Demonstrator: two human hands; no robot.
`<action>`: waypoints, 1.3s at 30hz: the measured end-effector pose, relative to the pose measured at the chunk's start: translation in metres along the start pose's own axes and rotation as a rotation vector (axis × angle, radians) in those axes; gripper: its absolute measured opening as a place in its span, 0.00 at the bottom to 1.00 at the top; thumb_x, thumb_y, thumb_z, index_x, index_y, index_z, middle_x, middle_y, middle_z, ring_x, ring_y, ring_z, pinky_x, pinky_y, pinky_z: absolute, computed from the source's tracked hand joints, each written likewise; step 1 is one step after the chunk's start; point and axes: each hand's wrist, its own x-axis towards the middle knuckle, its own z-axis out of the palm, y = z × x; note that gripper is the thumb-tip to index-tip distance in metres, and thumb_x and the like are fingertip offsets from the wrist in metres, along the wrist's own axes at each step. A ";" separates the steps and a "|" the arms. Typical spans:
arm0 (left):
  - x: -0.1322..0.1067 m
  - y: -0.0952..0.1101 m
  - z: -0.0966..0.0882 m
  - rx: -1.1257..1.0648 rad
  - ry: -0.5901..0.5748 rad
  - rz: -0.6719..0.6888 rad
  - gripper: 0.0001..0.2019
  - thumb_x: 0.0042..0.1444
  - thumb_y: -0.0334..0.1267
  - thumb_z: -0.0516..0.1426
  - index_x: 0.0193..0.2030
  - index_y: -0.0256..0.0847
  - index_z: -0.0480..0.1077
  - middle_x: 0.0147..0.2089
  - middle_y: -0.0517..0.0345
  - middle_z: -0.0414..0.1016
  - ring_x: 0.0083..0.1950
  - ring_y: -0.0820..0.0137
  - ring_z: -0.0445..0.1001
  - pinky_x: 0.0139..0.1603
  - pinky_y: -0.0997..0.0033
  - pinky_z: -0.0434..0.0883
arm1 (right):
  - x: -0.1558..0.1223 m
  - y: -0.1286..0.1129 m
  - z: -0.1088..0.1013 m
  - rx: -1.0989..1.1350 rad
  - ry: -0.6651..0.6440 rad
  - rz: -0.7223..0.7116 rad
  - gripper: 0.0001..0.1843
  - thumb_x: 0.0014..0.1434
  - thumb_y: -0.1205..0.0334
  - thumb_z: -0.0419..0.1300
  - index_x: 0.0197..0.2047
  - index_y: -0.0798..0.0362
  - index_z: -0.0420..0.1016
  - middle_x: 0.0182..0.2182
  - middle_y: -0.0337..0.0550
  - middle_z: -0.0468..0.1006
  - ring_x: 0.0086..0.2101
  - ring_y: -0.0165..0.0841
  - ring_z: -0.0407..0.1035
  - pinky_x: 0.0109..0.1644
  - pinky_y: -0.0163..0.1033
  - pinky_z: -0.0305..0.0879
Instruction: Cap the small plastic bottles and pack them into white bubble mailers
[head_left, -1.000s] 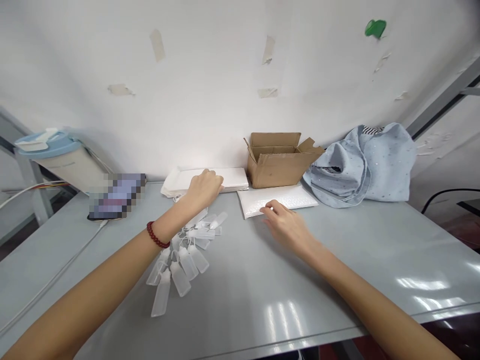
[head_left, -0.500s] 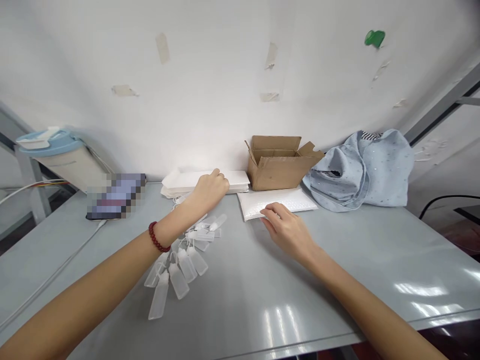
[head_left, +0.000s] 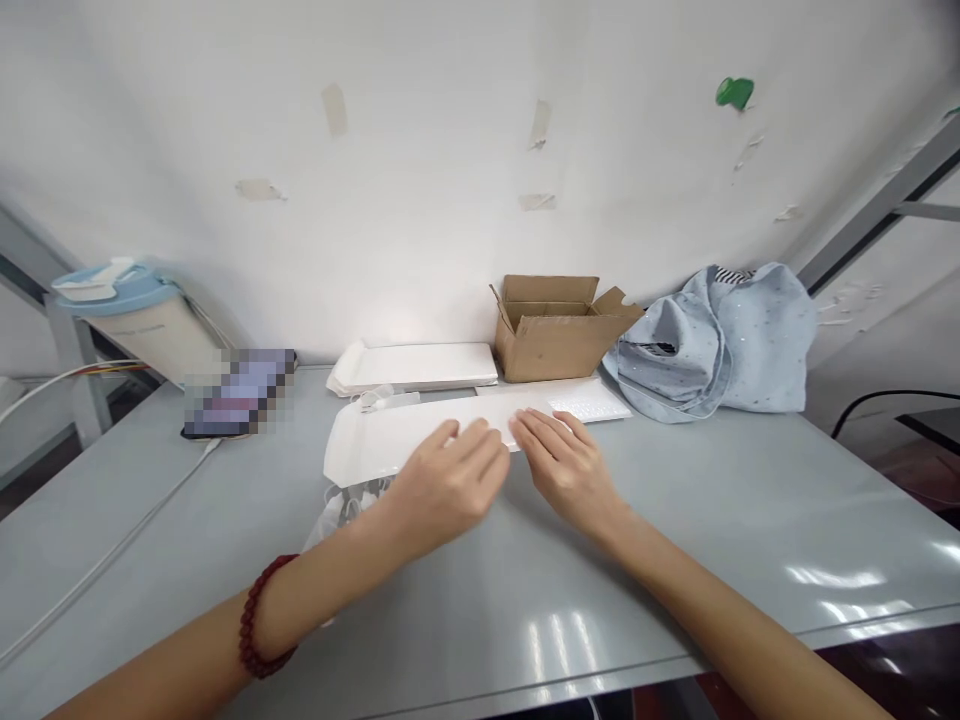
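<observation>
A white padded envelope (head_left: 405,430) is held over the table, its flap end towards the left. My left hand (head_left: 457,480) is closed on its near edge. My right hand (head_left: 559,460) has its fingers bent together at the envelope's right end, close to the left fingertips. Behind, partly covered by the held envelope, lies another padded envelope (head_left: 592,402) with a bubbled surface. Small clear plastic bottles (head_left: 330,520) lie under the held envelope and my left forearm, mostly hidden. A stack of white envelopes (head_left: 427,365) rests against the wall.
An open cardboard box (head_left: 559,345) stands at the back beside the stack. To its right slumps a light blue cloth bag (head_left: 712,345). On the left are a phone (head_left: 244,390) with a white cable (head_left: 127,530) and a tumbler with a blue lid (head_left: 120,285).
My left hand has come from the stack towards me with a padded envelope, now spread over the bottles. My right hand has moved slightly and meets this envelope's right end.
</observation>
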 end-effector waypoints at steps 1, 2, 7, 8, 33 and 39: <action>-0.004 -0.008 -0.001 -0.017 0.003 -0.096 0.09 0.60 0.29 0.52 0.31 0.37 0.71 0.37 0.49 0.76 0.43 0.61 0.72 0.37 0.64 0.68 | 0.000 0.002 0.000 -0.013 0.013 0.013 0.18 0.61 0.77 0.47 0.47 0.56 0.73 0.43 0.50 0.80 0.45 0.35 0.73 0.52 0.42 0.62; -0.010 -0.017 -0.003 -0.025 0.009 -0.222 0.07 0.60 0.32 0.53 0.33 0.38 0.71 0.42 0.47 0.76 0.47 0.58 0.71 0.42 0.61 0.68 | 0.000 0.005 0.000 -0.026 0.026 0.029 0.18 0.61 0.77 0.48 0.48 0.56 0.73 0.42 0.50 0.80 0.45 0.35 0.74 0.51 0.42 0.64; -0.048 -0.054 -0.013 -0.252 0.028 -1.007 0.12 0.59 0.42 0.54 0.43 0.39 0.72 0.55 0.44 0.69 0.56 0.51 0.66 0.52 0.50 0.66 | 0.003 0.017 -0.003 -0.059 0.072 0.107 0.16 0.62 0.76 0.50 0.47 0.55 0.74 0.41 0.49 0.81 0.44 0.36 0.75 0.49 0.40 0.67; -0.054 -0.058 -0.013 -0.421 0.017 -1.155 0.14 0.59 0.45 0.52 0.44 0.39 0.71 0.53 0.46 0.71 0.53 0.52 0.68 0.49 0.53 0.68 | 0.003 0.018 -0.003 -0.056 0.082 0.106 0.16 0.61 0.76 0.50 0.47 0.55 0.74 0.42 0.50 0.81 0.45 0.37 0.74 0.49 0.40 0.68; -0.043 -0.017 -0.022 -1.751 -0.523 -1.168 0.11 0.53 0.43 0.58 0.39 0.40 0.75 0.36 0.56 0.79 0.38 0.65 0.76 0.38 0.69 0.71 | 0.009 -0.019 -0.022 0.350 -0.460 -0.021 0.47 0.48 0.50 0.61 0.64 0.59 0.46 0.60 0.66 0.56 0.61 0.53 0.47 0.60 0.66 0.42; -0.044 -0.006 -0.019 -1.660 -0.555 -1.143 0.12 0.52 0.47 0.58 0.33 0.40 0.74 0.31 0.57 0.76 0.33 0.66 0.74 0.33 0.71 0.69 | 0.011 -0.024 -0.027 0.466 -0.466 -0.030 0.46 0.46 0.56 0.60 0.64 0.58 0.45 0.55 0.62 0.58 0.58 0.51 0.51 0.59 0.64 0.43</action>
